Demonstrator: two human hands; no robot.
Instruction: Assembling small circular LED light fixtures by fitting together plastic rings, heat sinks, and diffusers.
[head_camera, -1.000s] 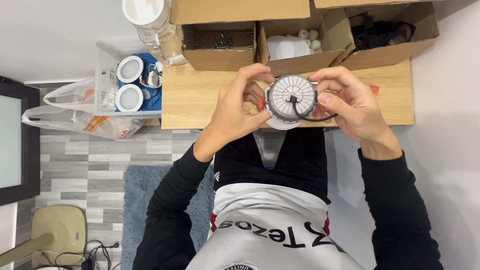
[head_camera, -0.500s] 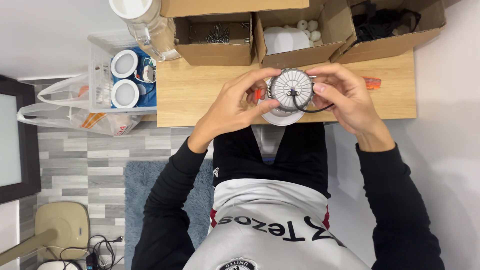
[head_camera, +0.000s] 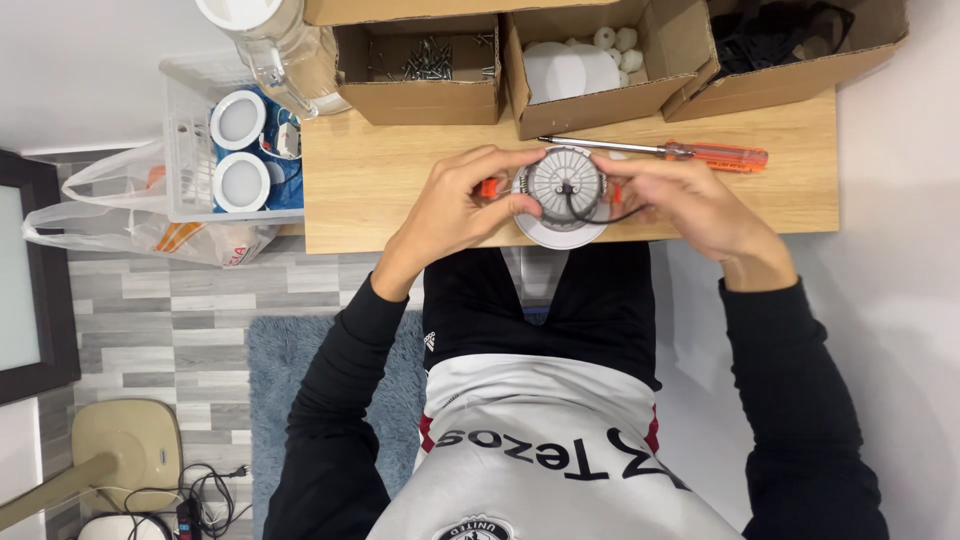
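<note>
Both hands grip a round downlight fitting (head_camera: 563, 190) over the front edge of a wooden table (head_camera: 400, 210). The fitting has a grey ribbed metal back, a white rim below it, orange spring clips at its sides and a black cable trailing to the right. My left hand (head_camera: 455, 205) pinches its left side with fingers curled over the top. My right hand (head_camera: 685, 205) clasps its right side. A screwdriver (head_camera: 665, 151) with an orange handle lies on the table just behind the hands.
Three open cardboard boxes line the table's back: one with screws (head_camera: 430, 60), one with white round parts (head_camera: 585, 65), one with black parts (head_camera: 790, 40). A clear plastic crate (head_camera: 195, 150) holding finished white downlights stands to the left, with a plastic bag (head_camera: 130, 230) below it.
The fitting and both hands have come down from in front of the boxes to just above the table's front edge. The screwdriver, hidden before, now shows behind them.
</note>
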